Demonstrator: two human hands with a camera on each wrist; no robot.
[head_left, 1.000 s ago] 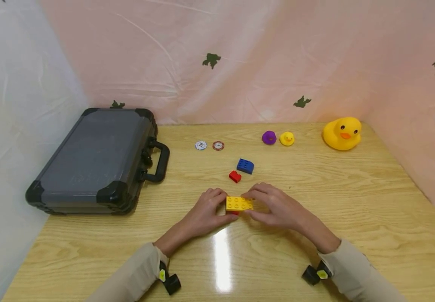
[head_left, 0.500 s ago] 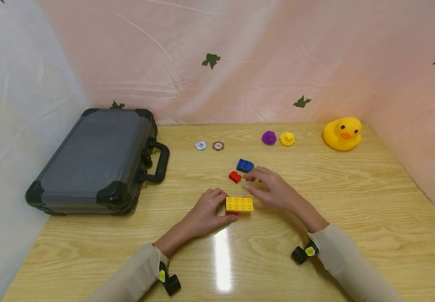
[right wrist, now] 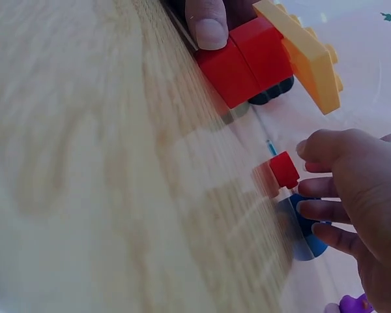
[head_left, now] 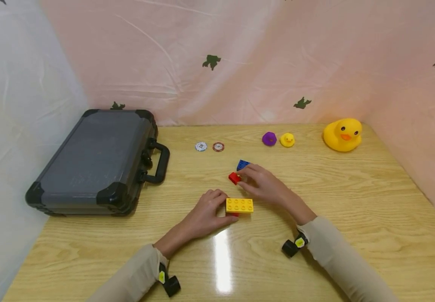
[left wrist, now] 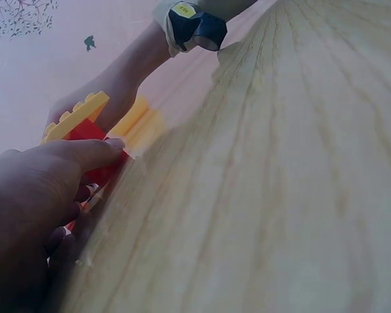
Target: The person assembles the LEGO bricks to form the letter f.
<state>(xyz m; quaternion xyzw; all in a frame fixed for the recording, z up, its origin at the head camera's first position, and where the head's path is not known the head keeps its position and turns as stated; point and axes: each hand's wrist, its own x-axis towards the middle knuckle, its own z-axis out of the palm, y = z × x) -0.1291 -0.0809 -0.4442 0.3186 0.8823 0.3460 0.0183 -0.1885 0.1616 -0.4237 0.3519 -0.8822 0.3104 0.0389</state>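
My left hand (head_left: 207,214) grips a small stack of red toy bricks (right wrist: 247,62) standing on the table, thumb on the near side. A yellow studded brick (head_left: 239,205) sits across its top and overhangs to the right. Beyond the stack, my right hand (head_left: 264,183) reaches over the table with thumb and fingers apart. Between them, right at the fingertips, lies a small red brick (head_left: 234,178). Just behind it is a blue brick (head_left: 242,165), partly hidden by the right fingers.
A grey case (head_left: 92,155) with a black handle (head_left: 161,164) lies at the left. Toward the back are a white chip (head_left: 201,146), a brown chip (head_left: 218,147), a purple duck (head_left: 269,139), a small yellow duck (head_left: 287,139) and a large yellow duck (head_left: 342,135).
My right hand has let go of the yellow brick and moved forward and left to the small red brick. The left hand has stayed on the stack.
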